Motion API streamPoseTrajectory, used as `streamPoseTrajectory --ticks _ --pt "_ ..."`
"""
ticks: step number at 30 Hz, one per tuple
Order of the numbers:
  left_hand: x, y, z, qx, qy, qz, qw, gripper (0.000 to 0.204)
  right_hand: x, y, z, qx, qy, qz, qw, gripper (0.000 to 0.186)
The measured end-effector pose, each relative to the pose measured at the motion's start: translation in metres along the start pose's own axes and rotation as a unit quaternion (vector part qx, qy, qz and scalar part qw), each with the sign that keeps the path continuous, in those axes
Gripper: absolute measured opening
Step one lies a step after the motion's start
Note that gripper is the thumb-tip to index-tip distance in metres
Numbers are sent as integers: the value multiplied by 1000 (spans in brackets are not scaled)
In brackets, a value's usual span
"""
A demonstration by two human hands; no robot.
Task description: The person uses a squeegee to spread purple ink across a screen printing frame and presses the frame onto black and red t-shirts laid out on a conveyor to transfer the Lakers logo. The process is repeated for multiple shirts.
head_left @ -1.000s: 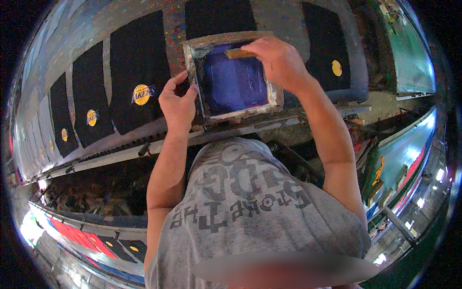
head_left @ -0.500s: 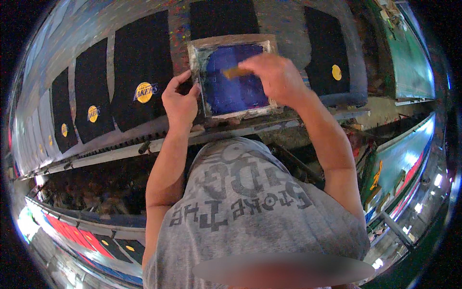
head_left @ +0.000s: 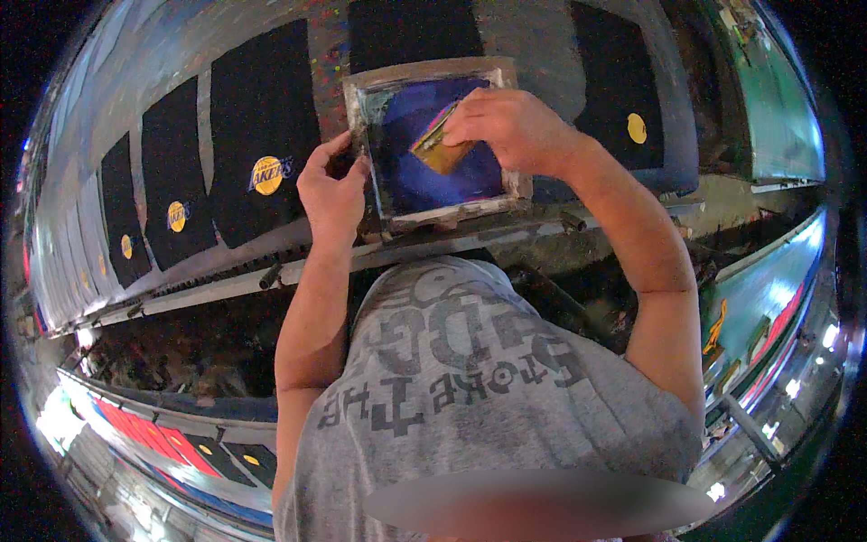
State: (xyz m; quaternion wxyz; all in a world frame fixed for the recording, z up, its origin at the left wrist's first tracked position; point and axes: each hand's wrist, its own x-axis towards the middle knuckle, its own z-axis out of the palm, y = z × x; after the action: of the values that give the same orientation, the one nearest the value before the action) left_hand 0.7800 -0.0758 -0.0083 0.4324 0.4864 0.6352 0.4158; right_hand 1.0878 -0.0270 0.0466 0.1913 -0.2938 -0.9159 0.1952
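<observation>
A screen-printing frame [head_left: 442, 214] with a dark blue mesh lies over a black fabric piece [head_left: 415, 32] at the table's near edge. At its left side my left hand [head_left: 332, 203] grips the rim between thumb and fingers. My right hand [head_left: 519, 131] is closed round a squeegee [head_left: 442, 157] with a yellow-brown, ink-stained face. The squeegee is held tilted over the middle of the mesh. Whether its lower edge touches the mesh, I cannot tell.
Left of the frame, black fabric pieces [head_left: 262, 108] with yellow and purple prints lie in a row. Another black piece [head_left: 619, 90] with a yellow disc lies to the right. A metal rail [head_left: 316, 262] runs along the table's near edge. Further tables with fabric stand behind and right.
My right hand has turned the squeegee, so more of its yellow-brown face shows, its lower edge slightly lower on the mesh. My left hand keeps its grip on the frame.
</observation>
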Motion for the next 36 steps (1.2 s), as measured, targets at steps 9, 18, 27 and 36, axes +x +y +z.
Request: streamPoseTrajectory --ticks 9,18,27,36 --pt "-4 -13 2 16 28 46 998 41 -63 -44 13 -33 61 75 995 36" --pt "-19 -15 13 126 56 135 981 48 -76 -111 49 -67 72 150 984 37" --pt "-23 -15 16 163 70 126 976 60 -33 -2 -13 -15 168 72 983 38" --pt "-30 -19 19 133 105 135 976 55 79 140 -7 140 -69 206 966 65"
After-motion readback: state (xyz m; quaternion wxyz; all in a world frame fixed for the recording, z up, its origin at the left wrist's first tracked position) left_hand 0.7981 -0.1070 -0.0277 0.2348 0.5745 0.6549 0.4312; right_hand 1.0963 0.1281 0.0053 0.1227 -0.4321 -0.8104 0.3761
